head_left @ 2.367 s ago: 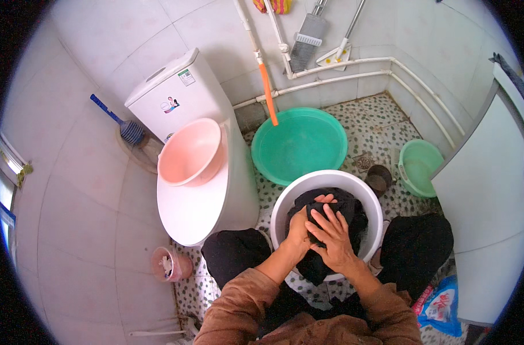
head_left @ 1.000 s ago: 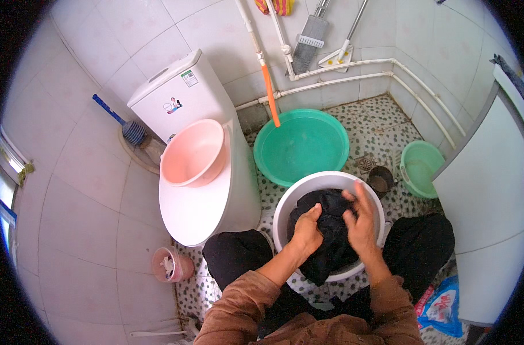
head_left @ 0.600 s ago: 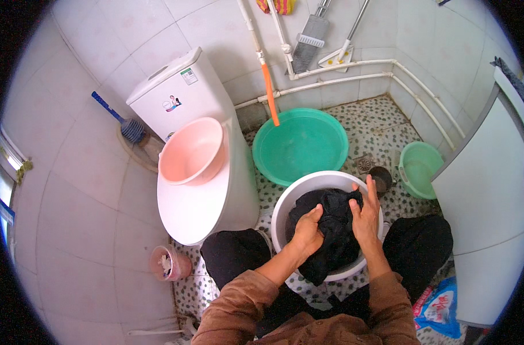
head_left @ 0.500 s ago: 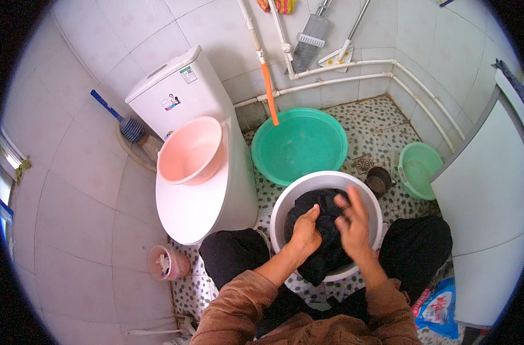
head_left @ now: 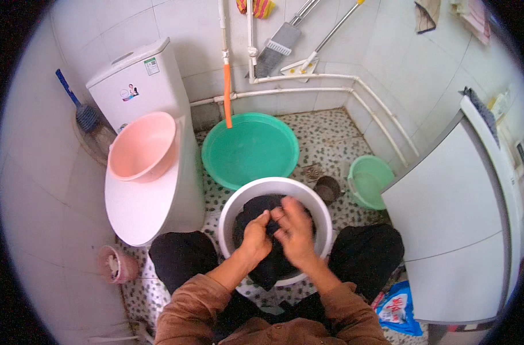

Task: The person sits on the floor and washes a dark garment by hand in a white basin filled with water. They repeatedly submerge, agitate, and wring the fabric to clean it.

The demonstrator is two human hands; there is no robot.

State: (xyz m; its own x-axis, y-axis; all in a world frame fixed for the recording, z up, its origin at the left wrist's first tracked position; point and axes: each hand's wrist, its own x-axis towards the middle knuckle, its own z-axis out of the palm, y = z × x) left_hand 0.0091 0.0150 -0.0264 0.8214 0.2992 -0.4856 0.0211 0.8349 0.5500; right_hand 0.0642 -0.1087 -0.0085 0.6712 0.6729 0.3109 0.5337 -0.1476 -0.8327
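Note:
A bunched black cloth lies in the white basin between my knees, part of it draped over the near rim. My left hand is closed on a fold of it, thumb uppermost. Facing it, my right hand has bent fingers, slightly blurred, closed against the same raised fold. Both hands are above the middle of the basin, close together. The fold's inner part is hidden between them.
A large green basin stands beyond, under an orange hose. At left a pink basin rests on the toilet lid. To the right are a brown pot, a light green basin and a white panel.
The view has swung right, so everything appears further left. My right hand has come in toward my left hand, its fingers now bent against the cloth.

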